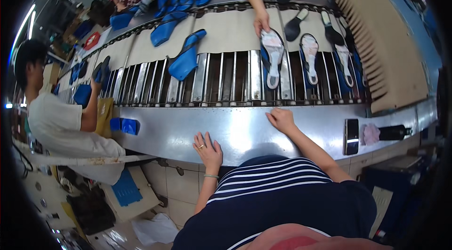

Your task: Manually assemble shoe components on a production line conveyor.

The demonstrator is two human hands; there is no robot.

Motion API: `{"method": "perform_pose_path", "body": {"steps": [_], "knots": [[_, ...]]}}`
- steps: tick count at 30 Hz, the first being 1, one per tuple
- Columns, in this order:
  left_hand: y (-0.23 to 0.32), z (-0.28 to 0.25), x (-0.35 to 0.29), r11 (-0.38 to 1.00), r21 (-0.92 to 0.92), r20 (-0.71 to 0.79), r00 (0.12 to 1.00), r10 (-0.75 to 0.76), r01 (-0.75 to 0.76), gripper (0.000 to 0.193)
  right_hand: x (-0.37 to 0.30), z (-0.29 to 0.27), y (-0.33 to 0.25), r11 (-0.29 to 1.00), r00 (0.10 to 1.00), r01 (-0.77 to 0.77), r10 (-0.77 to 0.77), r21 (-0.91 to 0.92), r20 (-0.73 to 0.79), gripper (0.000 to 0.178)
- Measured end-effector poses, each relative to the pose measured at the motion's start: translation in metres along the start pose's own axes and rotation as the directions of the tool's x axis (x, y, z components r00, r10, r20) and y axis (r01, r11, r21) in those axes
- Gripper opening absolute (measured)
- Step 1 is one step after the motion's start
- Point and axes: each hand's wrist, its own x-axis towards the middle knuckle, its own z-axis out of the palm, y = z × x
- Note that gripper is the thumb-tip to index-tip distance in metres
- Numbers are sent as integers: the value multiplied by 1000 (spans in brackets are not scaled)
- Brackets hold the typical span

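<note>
My left hand (pixel 208 150) rests on the steel ledge (pixel 169 130) in front of me, its fingers spread and nothing in them. It wears a ring, and a bracelet circles the wrist. To its right, my right hand (pixel 281 119) lies by the ledge's far edge with its fingers curled in and no object showing. Beyond it are the conveyor rollers (pixel 240 78), where a shoe bottom on a blue last (pixel 271 57) lies under a co-worker's hand (pixel 261 22). A second shoe bottom (pixel 309 57) and a third shoe bottom (pixel 343 62) lie farther right.
A blue shoe last (pixel 184 62) tilts on the conveyor. Black soles (pixel 295 26) lie on its beige sheet. On the ledge are a phone (pixel 351 137), a black bottle (pixel 394 132), a pink cloth (pixel 371 134) and blue pieces (pixel 125 126). Co-workers stand left and across.
</note>
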Motion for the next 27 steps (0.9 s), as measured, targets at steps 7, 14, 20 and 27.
{"method": "perform_pose_path", "body": {"steps": [7,14,20,27], "knots": [[1,1,0,1000,6,-2,1000,-2,2,52,1,-3,-1,1000,1000,-10,10,-6,7,30],[1,2,1,1000,6,-7,1000,7,-7,52,-1,-3,0,1000,1000,-27,27,2,-3,31],[5,0,-1,1000,-1,8,1000,-5,5,52,-3,-1,3,1000,1000,-7,7,-7,-6,30],[6,4,-3,1000,-10,6,1000,1,-1,52,-5,-2,5,1000,1000,-19,19,-6,11,30]]}}
